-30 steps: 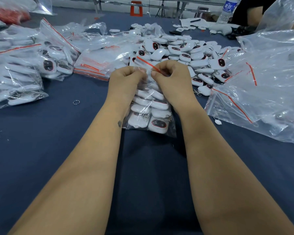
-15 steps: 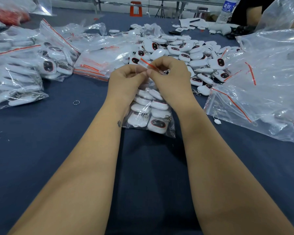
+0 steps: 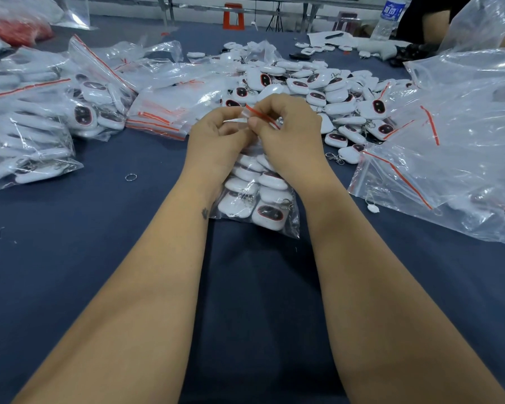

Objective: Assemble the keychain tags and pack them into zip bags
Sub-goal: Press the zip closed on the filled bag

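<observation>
At the middle of the blue table, both hands work 1 filled zip bag: left hand and right hand have fingers curled tight, pinching its red seal strip. Loose white keychain tags heap just beyond; packed bags lie left.

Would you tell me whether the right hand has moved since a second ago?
Yes: the right hand slid left along the bag's red strip, judged against the loose ring.

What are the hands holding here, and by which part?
Both the left hand and right hand pinch the filled zip bag at its red-striped top edge.
</observation>
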